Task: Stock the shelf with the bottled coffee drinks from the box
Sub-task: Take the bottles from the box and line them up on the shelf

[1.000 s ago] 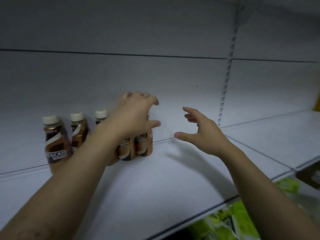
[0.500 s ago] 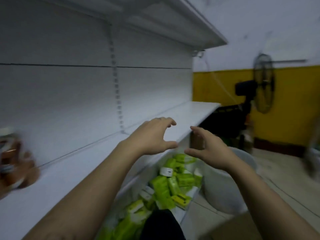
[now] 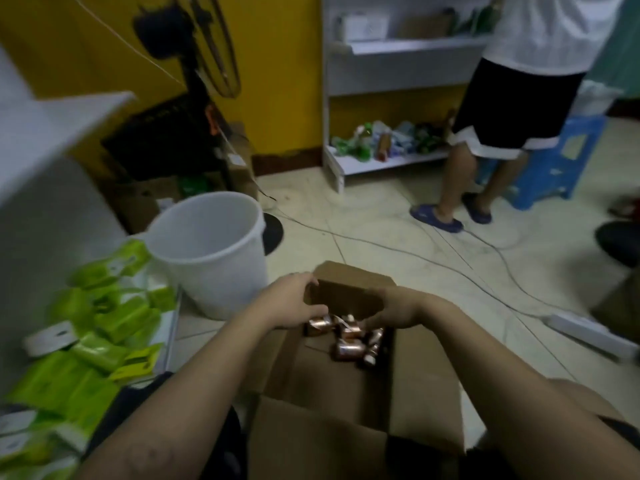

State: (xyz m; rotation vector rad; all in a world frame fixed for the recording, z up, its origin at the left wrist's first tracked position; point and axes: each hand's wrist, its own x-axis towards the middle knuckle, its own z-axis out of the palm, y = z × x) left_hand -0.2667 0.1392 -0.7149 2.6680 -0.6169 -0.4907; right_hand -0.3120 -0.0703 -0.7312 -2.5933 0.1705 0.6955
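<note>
From the head camera, the open cardboard box (image 3: 427, 393) sits on the floor below the person. The coffee bottles (image 3: 348, 344) lie jumbled at its far end. The left hand (image 3: 289, 301) hovers above them, fingers loosely curved and holding nothing. The right hand (image 3: 393, 308) reaches down to the bottles, but I cannot tell whether it grips one. A white bucket (image 3: 207, 258) stands just left of the box.

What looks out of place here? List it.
The bottles lie tumbled on their sides at the far end of the box, not standing in rows. Loose cables trail across the floor beyond it.
</note>
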